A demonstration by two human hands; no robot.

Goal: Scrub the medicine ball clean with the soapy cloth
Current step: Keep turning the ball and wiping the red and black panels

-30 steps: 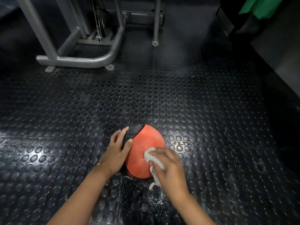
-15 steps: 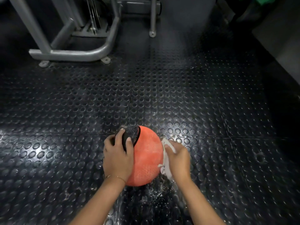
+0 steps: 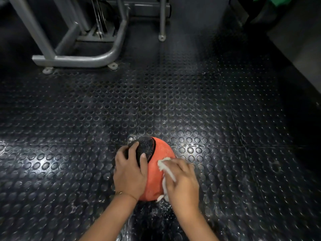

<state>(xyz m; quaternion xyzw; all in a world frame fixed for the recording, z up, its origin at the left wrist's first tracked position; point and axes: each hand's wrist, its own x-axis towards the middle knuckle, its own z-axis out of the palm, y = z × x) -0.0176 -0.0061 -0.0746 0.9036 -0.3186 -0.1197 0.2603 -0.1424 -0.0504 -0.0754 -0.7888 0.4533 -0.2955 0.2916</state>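
An orange medicine ball (image 3: 156, 174) with a black textured panel sits on the studded black rubber floor, low in the middle of the view. My left hand (image 3: 129, 173) lies over the ball's left side, fingers spread and curved onto the black panel, steadying it. My right hand (image 3: 182, 183) presses a white soapy cloth (image 3: 166, 168) against the ball's right side, fingers curled over the cloth. A tail of cloth hangs below the ball's lower right edge. Most of the ball's near side is hidden by my hands.
Wet soapy spots glisten on the floor (image 3: 156, 101) just below the ball. A grey steel gym machine frame (image 3: 83, 58) stands at the far left, with a thin post (image 3: 162, 23) beside it. A dark wall or bench edge (image 3: 295, 49) runs along the right.
My right hand with the cloth went from the ball's near face to its right side, then back up onto the upper right. My left hand shifted further over the black panel.
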